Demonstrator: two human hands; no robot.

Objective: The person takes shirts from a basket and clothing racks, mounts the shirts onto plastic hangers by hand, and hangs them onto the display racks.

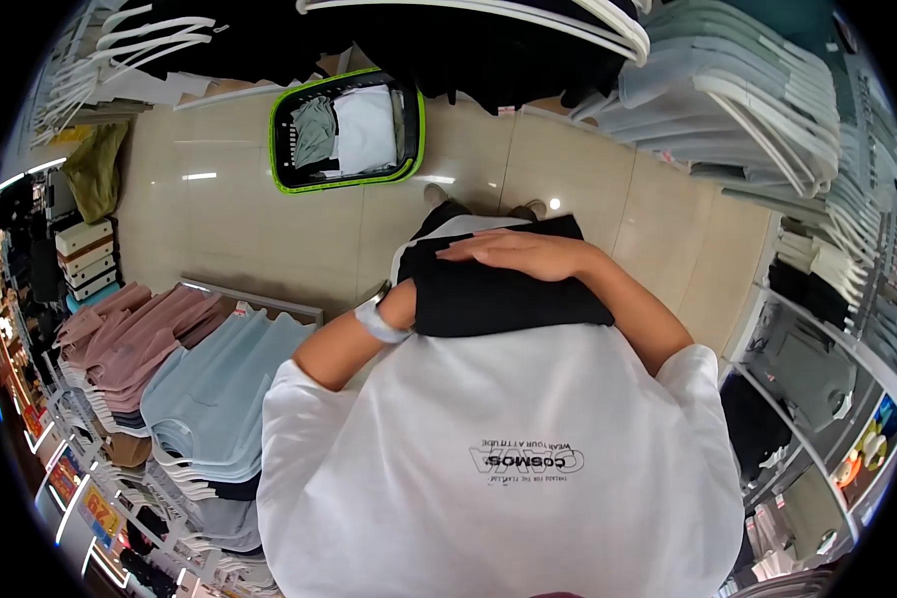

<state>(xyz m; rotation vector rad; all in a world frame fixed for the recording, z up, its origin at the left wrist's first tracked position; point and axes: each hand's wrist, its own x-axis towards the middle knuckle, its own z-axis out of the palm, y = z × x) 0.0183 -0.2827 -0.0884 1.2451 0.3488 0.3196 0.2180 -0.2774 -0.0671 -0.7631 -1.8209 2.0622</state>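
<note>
The right hand (pixel 518 254) lay palm down across the black cloth (pixel 513 297), its fingers stretched out and close together, pressing on the top rather than clamped round an edge. The left forearm (pixel 331 349), with a pale band (pixel 377 321) at the wrist, ran under the cloth's near left side; the left hand was hidden there, so whether its fingers were apart, together or closed on the fabric I cannot tell.

The black cloth was folded into a flat bundle in front of the body, just above the printed front of the white T-shirt (pixel 508 399). It looked light, soft and limp, hardly fragile, and probably not slippery, though loose layers could slide or unfold if lifted by one corner. The surest hold was likely a palm underneath at the middle with the other hand flat on top, or both hands at the folded side edges.

Farther out, the shoes (pixel 434 195) showed beyond the bundle on the tiled floor (pixel 229 239). A black basket with a green rim (pixel 349 183) stood past them, with a folded white garment (pixel 366 130) and a grey-green one (pixel 314 132) inside. Light blue shirts (pixel 219 379) and pink shirts (pixel 135 339) hung to the left, pale grey garments (pixel 668 100) to the upper right.
</note>
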